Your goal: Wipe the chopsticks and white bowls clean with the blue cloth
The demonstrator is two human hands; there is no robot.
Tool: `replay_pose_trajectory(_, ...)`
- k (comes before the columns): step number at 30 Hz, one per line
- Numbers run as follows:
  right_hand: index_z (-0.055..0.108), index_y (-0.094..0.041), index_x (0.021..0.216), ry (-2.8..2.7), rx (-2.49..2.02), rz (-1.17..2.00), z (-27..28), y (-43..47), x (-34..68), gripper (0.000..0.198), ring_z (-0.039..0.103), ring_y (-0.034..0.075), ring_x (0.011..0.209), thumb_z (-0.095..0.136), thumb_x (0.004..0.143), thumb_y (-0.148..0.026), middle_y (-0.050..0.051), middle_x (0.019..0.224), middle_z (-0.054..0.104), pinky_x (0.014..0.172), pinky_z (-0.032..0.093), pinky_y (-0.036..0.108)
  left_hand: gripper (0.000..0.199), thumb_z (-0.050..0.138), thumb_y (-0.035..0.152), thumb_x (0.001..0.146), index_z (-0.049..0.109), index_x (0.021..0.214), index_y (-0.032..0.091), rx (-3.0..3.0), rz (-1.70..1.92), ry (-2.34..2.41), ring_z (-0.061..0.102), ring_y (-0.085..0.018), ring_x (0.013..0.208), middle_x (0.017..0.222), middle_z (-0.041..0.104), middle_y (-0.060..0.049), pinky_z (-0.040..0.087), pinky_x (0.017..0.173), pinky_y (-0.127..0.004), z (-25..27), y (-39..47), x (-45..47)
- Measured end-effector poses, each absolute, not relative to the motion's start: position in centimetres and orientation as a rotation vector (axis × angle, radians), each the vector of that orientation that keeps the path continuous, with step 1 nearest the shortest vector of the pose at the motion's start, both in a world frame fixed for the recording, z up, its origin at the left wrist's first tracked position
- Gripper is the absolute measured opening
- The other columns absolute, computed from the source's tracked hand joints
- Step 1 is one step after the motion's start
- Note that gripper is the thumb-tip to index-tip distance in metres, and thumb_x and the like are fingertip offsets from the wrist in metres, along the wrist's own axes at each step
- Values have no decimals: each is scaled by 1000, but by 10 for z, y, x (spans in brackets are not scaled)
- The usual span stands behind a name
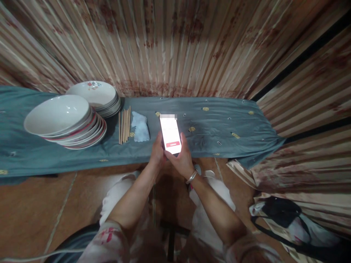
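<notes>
Phone [170, 128] sits between the two hands, gripped at its lower part: the left hand [157, 150] is wrapped along its left edge, the right hand [183, 157] along its right edge and lower end. Its long axis points away from both hands, the far end leaning slightly to the left. The lit screen [168, 136] faces up, with a red bar [172, 144] at the end closest to the hands. Since each hand touches the phone, neither is clearly nearer. The tabletop [214, 142] spreads ahead of the hands and to either side. Near, left of the left hand, lies a cloth [140, 128]; just past it lie chopsticks [125, 126], also running away from the hands. Farther left, well apart, stand bowls [59, 115] in two stacks. A bracelet [191, 177] rings the arm just behind the right hand.
</notes>
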State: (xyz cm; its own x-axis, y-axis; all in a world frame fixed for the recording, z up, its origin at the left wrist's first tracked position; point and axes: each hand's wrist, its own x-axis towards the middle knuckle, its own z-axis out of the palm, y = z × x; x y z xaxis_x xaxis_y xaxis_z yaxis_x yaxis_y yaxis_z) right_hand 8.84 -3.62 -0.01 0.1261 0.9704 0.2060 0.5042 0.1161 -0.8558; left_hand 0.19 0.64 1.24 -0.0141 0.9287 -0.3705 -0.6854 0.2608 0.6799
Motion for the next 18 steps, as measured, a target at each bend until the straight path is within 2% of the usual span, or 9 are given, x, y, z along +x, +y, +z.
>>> replay_pose_trajectory(9,20,-11,149,-1487,-1541,652,0,-38,95,98,35,31,139,71,73,-48,21,151,33,111,34,49,37,41,38,94,66,98,12,303,1281,934,69,-24,100,98,75,-11,51,95,-39,22,5,1)
replay_pose_trajectory(13,20,-8,148,-1511,-1538,634,-2,-38,96,100,33,32,140,71,73,-48,23,152,29,113,32,50,40,38,37,95,65,104,10,309,1262,918,68,-24,102,100,74,-12,50,96,-40,25,4,2)
replay_pose_trajectory(18,17,-12,150,-1536,-1533,603,-6,-38,96,99,32,31,141,71,73,-45,20,153,29,113,31,49,46,35,41,95,66,108,10,326,1200,853,68,-26,103,101,74,-13,50,97,-42,29,3,3)
